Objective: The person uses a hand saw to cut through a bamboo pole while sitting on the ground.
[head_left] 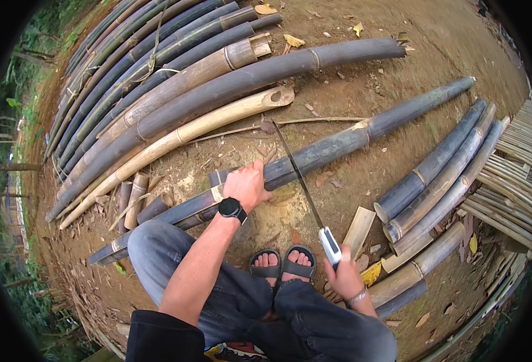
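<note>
A long dark bamboo pole (332, 145) lies slantwise across the ground before me, from near my left knee to the far right. My left hand (246, 184), with a black watch on its wrist, is wrapped over the pole and presses on it. My right hand (346, 279) is closed round the white and blue handle of a hand saw (304, 186). The saw's long thin blade crosses the pole just right of my left hand. Whether its teeth sit in a cut cannot be made out. A shorter bamboo piece (216, 177) shows partly under the pole.
A pile of long bamboo poles (187, 99) lies at the far left. Short bamboo lengths (429, 163) lie to the right beside stacked split strips (510, 175). Small offcuts (138, 196) sit left of the pole. Sawdust (278, 214) covers soil near my sandalled feet (281, 265).
</note>
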A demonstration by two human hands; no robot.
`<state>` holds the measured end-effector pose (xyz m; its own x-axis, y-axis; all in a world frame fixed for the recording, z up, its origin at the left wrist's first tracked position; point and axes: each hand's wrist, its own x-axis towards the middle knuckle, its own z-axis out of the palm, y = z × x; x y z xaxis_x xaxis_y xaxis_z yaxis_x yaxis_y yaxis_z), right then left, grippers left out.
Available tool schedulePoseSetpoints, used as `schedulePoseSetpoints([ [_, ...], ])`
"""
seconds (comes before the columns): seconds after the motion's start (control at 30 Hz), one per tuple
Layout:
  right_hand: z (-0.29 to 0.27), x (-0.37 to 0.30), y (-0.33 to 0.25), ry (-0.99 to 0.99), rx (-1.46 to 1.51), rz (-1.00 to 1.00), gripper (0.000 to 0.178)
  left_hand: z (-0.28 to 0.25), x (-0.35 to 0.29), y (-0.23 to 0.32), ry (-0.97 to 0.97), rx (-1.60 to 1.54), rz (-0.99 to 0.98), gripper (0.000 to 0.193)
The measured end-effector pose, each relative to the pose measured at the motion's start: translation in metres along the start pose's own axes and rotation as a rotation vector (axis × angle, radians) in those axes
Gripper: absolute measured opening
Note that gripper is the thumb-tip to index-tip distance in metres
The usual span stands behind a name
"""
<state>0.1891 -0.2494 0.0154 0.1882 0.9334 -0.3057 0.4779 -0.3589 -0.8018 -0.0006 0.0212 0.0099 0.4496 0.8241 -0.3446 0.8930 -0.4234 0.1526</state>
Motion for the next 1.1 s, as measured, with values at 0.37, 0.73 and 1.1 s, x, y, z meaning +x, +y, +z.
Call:
schedulePoseSetpoints([
  [0.37,0.005,0.015,0.0,-0.048,0.014,0.103,0.043,0.002,-0.001,-0.002,0.013,0.018,-0.002,0.058],
  [0.73,0.014,0.056,-0.01,-0.048,-0.064,0.086,0.043,-0.008,0.003,-0.002,0.006,0.017,-0.008,0.058],
  [1.1,0.021,0.088,-0.014,-0.001,-0.029,0.031,0.039,-0.002,0.006,0.0,0.0,-0.001,-0.005,0.058],
])
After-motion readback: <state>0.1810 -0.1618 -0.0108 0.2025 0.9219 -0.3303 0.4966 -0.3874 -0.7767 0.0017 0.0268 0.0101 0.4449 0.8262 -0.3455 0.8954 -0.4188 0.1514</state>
